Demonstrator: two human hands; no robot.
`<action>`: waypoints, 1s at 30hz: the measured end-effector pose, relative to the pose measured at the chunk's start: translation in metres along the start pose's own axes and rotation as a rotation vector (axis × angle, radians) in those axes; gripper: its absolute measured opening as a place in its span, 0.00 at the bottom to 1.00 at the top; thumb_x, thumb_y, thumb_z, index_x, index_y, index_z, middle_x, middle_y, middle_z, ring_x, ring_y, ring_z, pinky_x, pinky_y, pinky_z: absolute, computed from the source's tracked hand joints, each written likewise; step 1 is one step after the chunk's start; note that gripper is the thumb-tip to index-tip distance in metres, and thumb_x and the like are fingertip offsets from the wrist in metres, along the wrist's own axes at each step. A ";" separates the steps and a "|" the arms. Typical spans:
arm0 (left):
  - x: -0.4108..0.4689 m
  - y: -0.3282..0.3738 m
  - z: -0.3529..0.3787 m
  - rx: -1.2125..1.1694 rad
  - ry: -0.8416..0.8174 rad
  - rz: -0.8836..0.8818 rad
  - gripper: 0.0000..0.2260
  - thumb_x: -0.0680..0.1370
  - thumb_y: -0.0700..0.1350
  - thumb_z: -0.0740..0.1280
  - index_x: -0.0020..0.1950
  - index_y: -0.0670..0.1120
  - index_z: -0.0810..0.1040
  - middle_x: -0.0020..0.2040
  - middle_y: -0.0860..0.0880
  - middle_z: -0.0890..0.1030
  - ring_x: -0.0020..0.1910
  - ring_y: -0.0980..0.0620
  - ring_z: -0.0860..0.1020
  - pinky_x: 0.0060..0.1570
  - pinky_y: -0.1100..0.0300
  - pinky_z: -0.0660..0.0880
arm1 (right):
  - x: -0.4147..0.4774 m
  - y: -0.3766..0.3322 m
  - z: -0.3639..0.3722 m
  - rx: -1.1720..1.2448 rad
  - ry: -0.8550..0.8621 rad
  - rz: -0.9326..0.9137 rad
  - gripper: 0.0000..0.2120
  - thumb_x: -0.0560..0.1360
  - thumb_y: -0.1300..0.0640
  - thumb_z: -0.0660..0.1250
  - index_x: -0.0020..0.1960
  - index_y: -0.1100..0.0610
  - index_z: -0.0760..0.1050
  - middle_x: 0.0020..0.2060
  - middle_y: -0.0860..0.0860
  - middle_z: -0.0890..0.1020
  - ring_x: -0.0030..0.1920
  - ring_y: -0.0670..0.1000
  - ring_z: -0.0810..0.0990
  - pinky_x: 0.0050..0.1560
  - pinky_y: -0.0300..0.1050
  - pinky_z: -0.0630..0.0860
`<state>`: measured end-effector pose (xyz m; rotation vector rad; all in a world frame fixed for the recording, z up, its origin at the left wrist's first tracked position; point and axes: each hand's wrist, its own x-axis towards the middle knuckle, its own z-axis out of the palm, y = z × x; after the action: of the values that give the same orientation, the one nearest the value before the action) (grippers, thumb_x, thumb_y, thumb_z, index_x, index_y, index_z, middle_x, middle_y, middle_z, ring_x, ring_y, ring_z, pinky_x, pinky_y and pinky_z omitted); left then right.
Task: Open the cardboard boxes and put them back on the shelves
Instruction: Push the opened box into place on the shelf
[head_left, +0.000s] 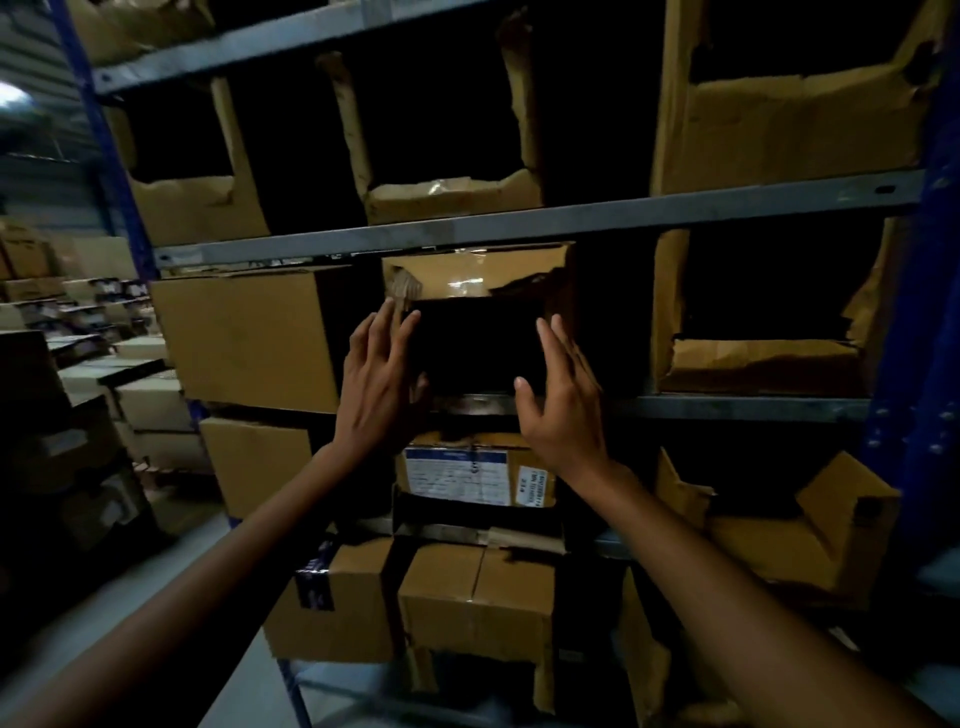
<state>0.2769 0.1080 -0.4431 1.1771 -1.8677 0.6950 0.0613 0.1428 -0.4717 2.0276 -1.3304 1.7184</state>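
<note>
A cardboard box (467, 275) with its front cut open stands on the middle shelf (727, 408), its dark opening facing me. My left hand (379, 379) lies flat against the box's left front edge with straight fingers. My right hand (561, 395) is at the box's right front edge, fingers straight and spread, thumb by the lower rim. Whether the right palm touches the cardboard I cannot tell. Neither hand curls round anything.
A closed box (244, 332) sits just left of it, and a torn-open box (758, 358) to the right. More cut-open boxes fill the shelf above (452, 197). A labelled box (467, 478) and taped boxes (467, 587) sit below. Stacked cartons (78, 374) line the aisle at left.
</note>
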 end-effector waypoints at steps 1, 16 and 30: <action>-0.003 -0.009 -0.002 -0.043 -0.017 -0.028 0.33 0.74 0.51 0.66 0.76 0.43 0.58 0.75 0.38 0.59 0.71 0.38 0.60 0.68 0.43 0.65 | -0.002 -0.006 0.006 0.003 0.001 0.020 0.30 0.77 0.51 0.60 0.77 0.60 0.60 0.76 0.59 0.62 0.75 0.57 0.61 0.73 0.49 0.62; 0.038 -0.078 0.061 -0.662 -0.073 -0.540 0.35 0.77 0.50 0.68 0.78 0.42 0.54 0.75 0.43 0.64 0.72 0.45 0.65 0.70 0.50 0.66 | 0.037 0.031 0.081 -0.173 0.170 0.448 0.39 0.78 0.57 0.66 0.80 0.58 0.46 0.79 0.57 0.47 0.79 0.56 0.46 0.77 0.51 0.48; 0.064 -0.097 0.148 -0.702 -0.257 -0.731 0.24 0.75 0.49 0.70 0.66 0.42 0.68 0.61 0.41 0.76 0.59 0.41 0.75 0.57 0.49 0.74 | 0.075 0.073 0.088 -0.340 0.130 0.977 0.13 0.78 0.60 0.65 0.60 0.65 0.75 0.58 0.65 0.77 0.60 0.65 0.75 0.55 0.52 0.74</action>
<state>0.2998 -0.0777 -0.4628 1.3500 -1.4909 -0.4988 0.0679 0.0062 -0.4644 1.0824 -2.5841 1.6601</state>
